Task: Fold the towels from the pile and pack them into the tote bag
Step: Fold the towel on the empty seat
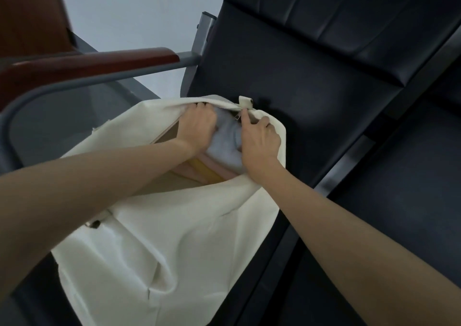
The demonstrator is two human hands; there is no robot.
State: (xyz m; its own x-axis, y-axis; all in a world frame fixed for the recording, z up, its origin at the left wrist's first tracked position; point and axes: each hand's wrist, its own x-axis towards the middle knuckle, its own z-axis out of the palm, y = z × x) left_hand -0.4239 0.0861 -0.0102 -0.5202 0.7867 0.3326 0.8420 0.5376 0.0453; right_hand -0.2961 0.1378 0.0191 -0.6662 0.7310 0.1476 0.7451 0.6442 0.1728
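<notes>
Black padded bench seat [287, 59]. Cream tote bag [159, 238] on it. Left hand [197, 127] inside opening, fingertips hidden, grip indeterminable. Right hand [260, 138] pinches far rim. Pale towel [227, 141] partly hidden.

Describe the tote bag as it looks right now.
The tote bag is cream canvas-like cloth, slumped on a dark padded seat beside a wooden armrest. Its mouth gapes open, showing a pale blue-grey towel above pink and yellow ones. The left hand grips the far rim; the right hand pinches the zipper end.
</notes>
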